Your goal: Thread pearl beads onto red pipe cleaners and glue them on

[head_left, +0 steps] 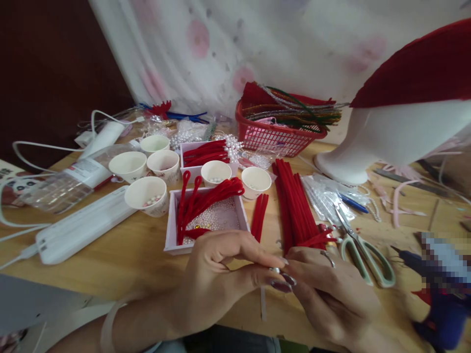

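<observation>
A small white pearl bead (275, 269) is pinched between the thumb and forefinger of my left hand (224, 274), over the front of the table. My right hand (331, 289) meets it fingertip to fingertip at the bead, its fingers closed and a ring on one of them. From the top of my right hand, red fuzzy stems (318, 239) with pearl tips stick out. Behind my left hand is a white box (171, 230) of loose pearls and looped red stems. A long bundle of red stems (294, 196) lies just beyond my right hand.
Paper cups (147, 193), some with beads, stand at the left centre beside a white power strip (84, 228). Scissors (362, 250) and a blue glue gun (441, 309) lie on the right. At the back are a red basket (279, 139) and a white mannequin head (401, 132).
</observation>
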Tool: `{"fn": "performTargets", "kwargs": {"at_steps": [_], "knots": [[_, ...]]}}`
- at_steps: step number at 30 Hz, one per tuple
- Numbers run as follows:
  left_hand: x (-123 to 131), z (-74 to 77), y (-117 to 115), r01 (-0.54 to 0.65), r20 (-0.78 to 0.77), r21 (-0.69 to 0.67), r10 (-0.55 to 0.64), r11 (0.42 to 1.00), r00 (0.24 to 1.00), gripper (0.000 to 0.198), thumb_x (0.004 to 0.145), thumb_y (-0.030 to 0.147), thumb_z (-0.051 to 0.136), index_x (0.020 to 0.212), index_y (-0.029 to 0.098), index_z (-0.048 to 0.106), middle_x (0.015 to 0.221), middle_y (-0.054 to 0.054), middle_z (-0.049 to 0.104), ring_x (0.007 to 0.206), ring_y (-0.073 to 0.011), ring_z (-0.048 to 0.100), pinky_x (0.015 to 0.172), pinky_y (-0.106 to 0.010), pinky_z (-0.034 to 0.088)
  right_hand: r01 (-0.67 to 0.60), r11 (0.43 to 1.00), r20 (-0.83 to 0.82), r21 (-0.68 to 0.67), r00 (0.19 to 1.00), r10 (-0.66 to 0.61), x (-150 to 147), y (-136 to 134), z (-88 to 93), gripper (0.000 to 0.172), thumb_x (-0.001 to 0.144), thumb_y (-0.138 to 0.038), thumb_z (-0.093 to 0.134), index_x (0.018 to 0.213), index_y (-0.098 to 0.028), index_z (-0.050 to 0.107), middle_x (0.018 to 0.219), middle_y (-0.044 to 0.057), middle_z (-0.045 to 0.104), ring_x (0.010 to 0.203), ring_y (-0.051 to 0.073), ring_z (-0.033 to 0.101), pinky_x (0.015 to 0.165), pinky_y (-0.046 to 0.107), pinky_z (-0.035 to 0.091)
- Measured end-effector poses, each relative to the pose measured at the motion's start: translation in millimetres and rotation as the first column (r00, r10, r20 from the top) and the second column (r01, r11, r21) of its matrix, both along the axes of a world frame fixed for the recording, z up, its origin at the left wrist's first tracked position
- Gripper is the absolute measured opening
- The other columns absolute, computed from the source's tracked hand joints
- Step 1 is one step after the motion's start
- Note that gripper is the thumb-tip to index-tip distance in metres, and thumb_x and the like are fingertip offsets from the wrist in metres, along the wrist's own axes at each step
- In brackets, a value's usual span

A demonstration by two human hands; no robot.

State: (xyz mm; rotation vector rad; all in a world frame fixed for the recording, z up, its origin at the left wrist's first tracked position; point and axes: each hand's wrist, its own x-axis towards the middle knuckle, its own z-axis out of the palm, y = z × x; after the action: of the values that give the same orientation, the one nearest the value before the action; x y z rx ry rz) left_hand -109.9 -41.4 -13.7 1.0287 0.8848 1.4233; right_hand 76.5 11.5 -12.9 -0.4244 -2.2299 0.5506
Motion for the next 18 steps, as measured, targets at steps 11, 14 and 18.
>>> {"fn": "performTargets", "kwargs": {"at_steps": [11, 14, 18], "knots": [[-10.2, -3.9, 1.3, -0.249, 0.099, 0.196, 0.233, 0.949, 0.967, 0.006, 0.083, 0.025, 0.080, 0.084, 0.031, 0.080, 0.073, 0.005, 0.075, 0.066, -0.0089, 0.068, 0.066, -0.018, 0.057, 0.101, 0.986, -0.029, -0.132, 0.994, -0.106, 1.0, 16.8, -5.1, 0.014, 0.094, -0.016, 0.060, 0.101, -0.024, 0.070, 0.060, -0.005, 0.066, 0.046, 0.010, 0.062, 0.046, 0.019, 0.046], [-10.9, -5.5, 4.5, -0.243, 0.083, 0.164, 0.232, 0.956, 0.969, 0.006, 0.079, 0.023, 0.083, 0.081, 0.029, 0.081, 0.075, 0.001, 0.075, 0.070, -0.0119, 0.069, 0.069, -0.020, 0.059, 0.336, 0.920, 0.094, -0.201, 0.942, -0.323, 3.1, 38.0, -6.1, 0.016, 0.098, -0.018, 0.056, 0.104, -0.017, 0.071, 0.063, -0.001, 0.071, 0.049, 0.012, 0.065, 0.048, 0.021, 0.050], [-10.0, -3.8, 6.9, -0.204, 0.042, 0.050, 0.202, 0.978, 0.978, 0.010, 0.074, 0.019, 0.085, 0.075, 0.028, 0.083, 0.079, -0.002, 0.076, 0.073, -0.0149, 0.070, 0.070, -0.022, 0.059, 0.593, 0.793, 0.276, -0.141, 0.792, -0.544, 13.5, 56.5, 4.6, 0.025, 0.098, -0.027, 0.053, 0.090, -0.017, 0.074, 0.076, 0.004, 0.077, 0.067, 0.019, 0.070, 0.062, 0.028, 0.051]]}}
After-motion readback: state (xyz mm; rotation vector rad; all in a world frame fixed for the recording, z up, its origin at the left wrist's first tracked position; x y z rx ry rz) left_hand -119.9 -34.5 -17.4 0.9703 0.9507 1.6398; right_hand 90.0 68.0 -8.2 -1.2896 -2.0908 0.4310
